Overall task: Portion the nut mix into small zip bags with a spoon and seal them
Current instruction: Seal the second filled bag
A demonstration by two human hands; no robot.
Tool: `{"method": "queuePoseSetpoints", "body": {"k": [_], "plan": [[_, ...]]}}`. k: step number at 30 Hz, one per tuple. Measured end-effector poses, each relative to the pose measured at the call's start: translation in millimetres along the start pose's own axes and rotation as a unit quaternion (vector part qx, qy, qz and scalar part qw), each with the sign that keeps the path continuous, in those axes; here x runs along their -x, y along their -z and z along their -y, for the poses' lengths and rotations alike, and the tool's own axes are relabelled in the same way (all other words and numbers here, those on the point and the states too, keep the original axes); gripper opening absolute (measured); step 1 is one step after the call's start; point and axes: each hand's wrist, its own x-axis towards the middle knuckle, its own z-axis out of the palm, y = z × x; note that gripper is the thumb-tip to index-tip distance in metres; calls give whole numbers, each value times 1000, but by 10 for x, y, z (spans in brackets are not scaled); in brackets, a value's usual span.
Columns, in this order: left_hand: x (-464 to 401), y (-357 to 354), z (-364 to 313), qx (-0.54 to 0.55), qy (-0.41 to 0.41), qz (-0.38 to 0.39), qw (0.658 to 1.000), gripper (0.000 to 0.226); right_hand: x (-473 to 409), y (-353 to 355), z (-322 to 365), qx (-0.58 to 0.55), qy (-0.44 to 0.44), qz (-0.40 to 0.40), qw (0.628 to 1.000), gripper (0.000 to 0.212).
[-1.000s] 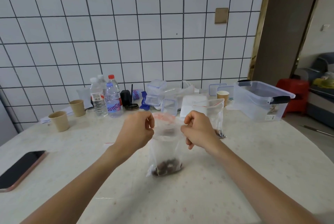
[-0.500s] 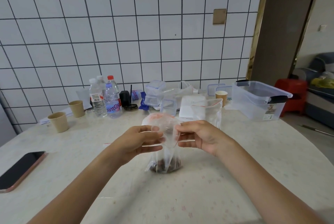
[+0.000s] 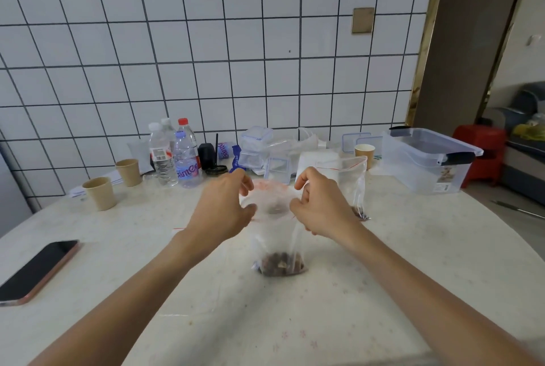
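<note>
Standing upright mid-table [image 3: 413, 292], a clear zip bag [image 3: 275, 236] holds a small heap of nut mix [image 3: 281, 266] at its bottom. Both hands are at its mouth: the left hand [image 3: 219, 212] pinches the left side of the red-striped rim, fingers curled round the plastic, and the right hand [image 3: 320, 209] grips the right side in the same way. The mouth gapes open between them in a rounded oval, not pressed shut.

Just behind the right hand stands a second bag [image 3: 352, 176], also upright, with a red strip along its top and a few nuts at its base.

Near the left edge lies a dark phone [image 3: 38, 269], face up. Farther back on the left stand two paper cups [image 3: 100, 193], and beside them a cluster of water bottles [image 3: 184, 159] against the tiled wall. Small clear boxes [image 3: 255, 147] and crumpled plastic sit at the far middle, with a third cup [image 3: 364, 151] to their right. A big clear bin [image 3: 427, 159] with black latches stands at the far right of the table. I cannot make out a spoon anywhere.
</note>
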Motion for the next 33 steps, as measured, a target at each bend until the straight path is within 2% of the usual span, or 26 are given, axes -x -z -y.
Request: {"method": "queuePoseSetpoints", "body": {"k": [2, 5, 8, 11, 14, 17, 19, 22, 24, 28, 33], "plan": [[-6, 27, 27, -42, -68, -13, 997, 30, 3, 69, 26, 11, 31, 2, 999, 24], [27, 141, 58, -30, -154, -25, 987, 24, 63, 188, 40, -13, 119, -15, 993, 22], [84, 262, 95, -22, -252, 25, 967, 26, 154, 255, 20, -16, 235, 2, 972, 20], [58, 274, 156, -96, -280, 102, 950, 36, 173, 227, 2, 85, 302, 72, 947, 30], [-30, 213, 207, -183, -283, 128, 933, 40, 70, 140, 16, 221, 292, 128, 921, 43], [-134, 200, 242, -234, -285, 145, 918, 34, -48, 116, 50, 358, 308, 162, 867, 29], [-213, 231, 260, -251, -288, 143, 913, 30, -96, 150, 94, 401, 325, 158, 842, 24], [-344, 325, 262, -243, -283, 125, 919, 31, -166, 250, 162, 383, 341, 148, 846, 18], [-422, 387, 253, -212, -271, 115, 932, 32, -210, 331, 191, 347, 338, 149, 862, 15], [-480, 439, 233, -139, -244, 142, 949, 30, -274, 450, 231, 303, 306, 160, 888, 20], [-446, 432, 266, -61, -261, 158, 950, 24, -246, 508, 224, 271, 296, 152, 903, 15]]}}
